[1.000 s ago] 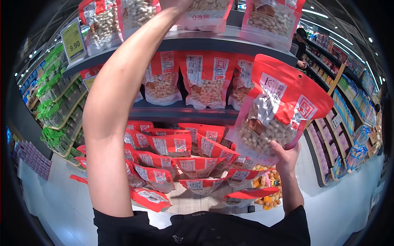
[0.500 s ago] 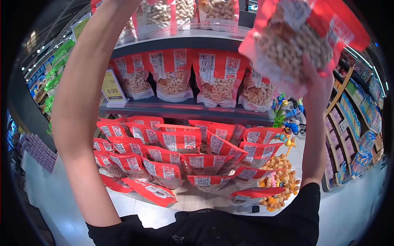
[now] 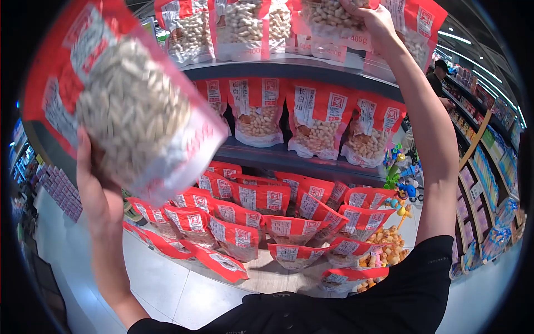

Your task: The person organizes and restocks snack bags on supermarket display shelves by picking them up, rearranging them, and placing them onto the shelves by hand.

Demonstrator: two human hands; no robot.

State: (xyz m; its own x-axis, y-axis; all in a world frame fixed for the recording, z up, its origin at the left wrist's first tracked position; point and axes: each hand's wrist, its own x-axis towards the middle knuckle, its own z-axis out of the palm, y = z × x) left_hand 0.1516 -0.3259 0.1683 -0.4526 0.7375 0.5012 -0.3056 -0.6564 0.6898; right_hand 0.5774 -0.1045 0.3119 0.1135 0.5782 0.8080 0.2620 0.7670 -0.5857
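At the upper left, my left hand (image 3: 103, 192) holds a large red and clear bag of peanuts (image 3: 133, 106), tilted and slightly blurred, with the thumb across its front. My right hand (image 3: 378, 28) is raised to the top shelf (image 3: 267, 69), gripping another peanut bag (image 3: 336, 25) there by its right side. Similar bags stand beside it on that shelf. One shelf lower is a row of red peanut bags (image 3: 317, 122). Many more red bags (image 3: 261, 197) lean in rows in the low display beneath.
Small toys (image 3: 403, 172) hang at the shelf's right end, above orange and yellow items (image 3: 392, 245). Stocked shelving (image 3: 478, 195) runs along the right. A person in dark clothes (image 3: 436, 80) stands at the upper right. Stacked purple packs (image 3: 61, 192) sit at the left.
My left hand has come down into view at the left with a peanut bag. My right hand has moved to a bag on the top shelf. The view has shifted too.
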